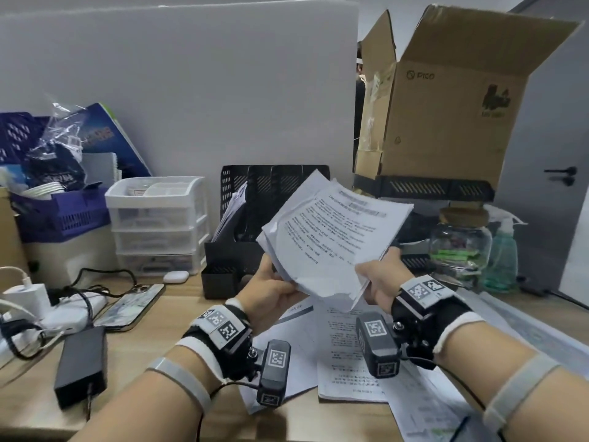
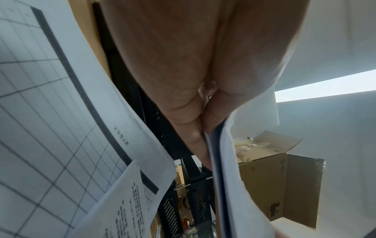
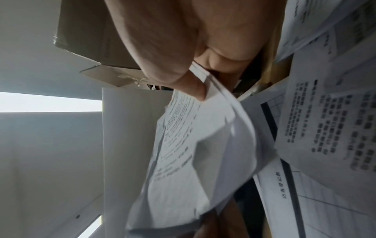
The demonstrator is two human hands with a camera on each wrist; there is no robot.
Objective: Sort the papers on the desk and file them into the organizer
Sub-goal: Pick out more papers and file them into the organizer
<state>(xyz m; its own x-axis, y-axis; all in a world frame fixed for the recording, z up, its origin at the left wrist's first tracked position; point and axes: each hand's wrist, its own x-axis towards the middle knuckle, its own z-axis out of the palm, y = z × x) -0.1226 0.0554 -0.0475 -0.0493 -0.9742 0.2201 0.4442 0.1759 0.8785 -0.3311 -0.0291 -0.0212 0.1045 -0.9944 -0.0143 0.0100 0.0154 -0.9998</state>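
I hold a stack of printed white papers point(image 1: 331, 237) up over the desk with both hands. My left hand point(image 1: 271, 282) grips its lower left edge, and my right hand point(image 1: 376, 275) pinches the lower right corner point(image 3: 205, 103) between thumb and fingers. The stack's edge point(image 2: 221, 161) runs past my left hand's fingers point(image 2: 195, 112). Just behind the stack stands the black mesh organizer point(image 1: 242, 218), with a few sheets leaning in its left slot. More printed sheets point(image 1: 347, 355) lie loose on the desk below my wrists, among them a gridded form point(image 2: 40, 112).
A white drawer unit point(image 1: 156, 224) stands left of the organizer, a phone point(image 1: 130, 304), charger cables and a black power brick point(image 1: 81, 365) in front of it. An open cardboard box point(image 1: 446, 106) sits on a black tray at right, beside a glass jar point(image 1: 459, 244) and a spray bottle point(image 1: 503, 256).
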